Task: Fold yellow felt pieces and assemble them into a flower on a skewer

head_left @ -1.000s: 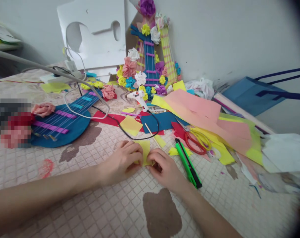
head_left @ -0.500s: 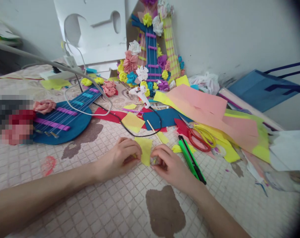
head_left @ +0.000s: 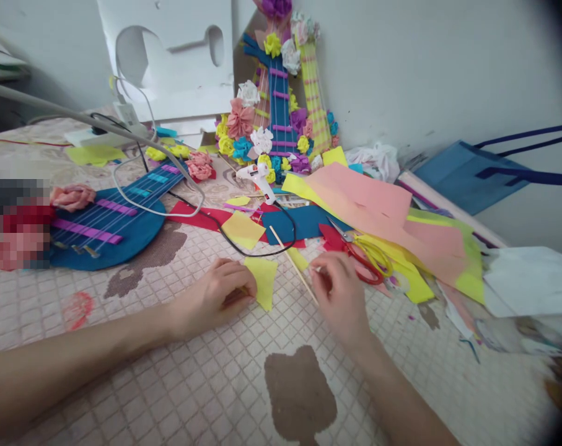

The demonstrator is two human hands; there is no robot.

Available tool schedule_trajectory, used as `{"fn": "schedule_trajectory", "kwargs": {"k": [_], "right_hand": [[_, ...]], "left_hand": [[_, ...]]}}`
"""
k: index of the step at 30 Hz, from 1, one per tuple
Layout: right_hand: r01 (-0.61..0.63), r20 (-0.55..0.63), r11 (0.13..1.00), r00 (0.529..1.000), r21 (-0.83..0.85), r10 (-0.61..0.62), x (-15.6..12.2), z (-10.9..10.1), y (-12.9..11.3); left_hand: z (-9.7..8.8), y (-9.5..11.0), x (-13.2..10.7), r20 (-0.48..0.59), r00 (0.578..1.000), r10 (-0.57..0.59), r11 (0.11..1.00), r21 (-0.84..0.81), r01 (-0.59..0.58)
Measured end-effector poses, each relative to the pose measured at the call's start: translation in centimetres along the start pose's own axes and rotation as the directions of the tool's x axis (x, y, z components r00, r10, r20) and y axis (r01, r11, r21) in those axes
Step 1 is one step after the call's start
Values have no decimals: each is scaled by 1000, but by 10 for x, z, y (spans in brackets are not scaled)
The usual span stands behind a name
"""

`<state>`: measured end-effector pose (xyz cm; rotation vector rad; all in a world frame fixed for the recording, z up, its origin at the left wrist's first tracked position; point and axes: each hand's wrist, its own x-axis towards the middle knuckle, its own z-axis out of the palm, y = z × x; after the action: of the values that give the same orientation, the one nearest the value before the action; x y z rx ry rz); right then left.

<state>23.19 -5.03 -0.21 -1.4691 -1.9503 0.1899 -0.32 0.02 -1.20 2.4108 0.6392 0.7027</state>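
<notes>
My left hand (head_left: 220,288) is closed on a small piece of yellow paper (head_left: 263,284), which sticks out to the right of its fingertips. To the right, my right hand (head_left: 340,294) is curled in a pinch. A tiny pale bit shows at its fingertips, too small to name. A thin wooden stick (head_left: 290,260) lies on the table between the hands, its near end close to my right fingers. Just beyond my right hand are red-handled scissors (head_left: 371,269) and a strip of blue paper (head_left: 295,224).
A white glue gun (head_left: 258,179) with a black cord stands behind the papers. A blue paper guitar (head_left: 136,238) lies at left. Flower-covered guitars (head_left: 281,111) lean on the wall. Pink and yellow sheets (head_left: 355,192) are piled at right. A white cable (head_left: 90,114) arches across the left.
My right hand has moved right, away from the yellow paper, and now covers where the green utility knife lay. My left hand still holds the paper. The view has shifted slightly.
</notes>
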Motion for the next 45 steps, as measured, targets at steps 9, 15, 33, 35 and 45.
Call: {"fn": "schedule_trajectory", "kwargs": {"k": [9,15,33,35,45], "right_hand": [[61,286,988,953,139,-99,-6,10,-12],[64,302,975,945,212,-128,-4,26,-15],[-23,354,961,932,274,-78,4,22,-11],[-37,367,967,928,252,-60,6,23,-13],[-84,388,972,922,221,-9,8,24,-16]], "left_hand": [[3,8,-1,-76,978,-193,980,-65,188],[-2,-1,0,18,999,-48,998,-36,49],[-10,-13,4,83,996,-43,991,-123,53],[-8,-14,4,78,995,-62,991,-114,71],[-5,-10,3,11,989,-149,989,19,149]]}}
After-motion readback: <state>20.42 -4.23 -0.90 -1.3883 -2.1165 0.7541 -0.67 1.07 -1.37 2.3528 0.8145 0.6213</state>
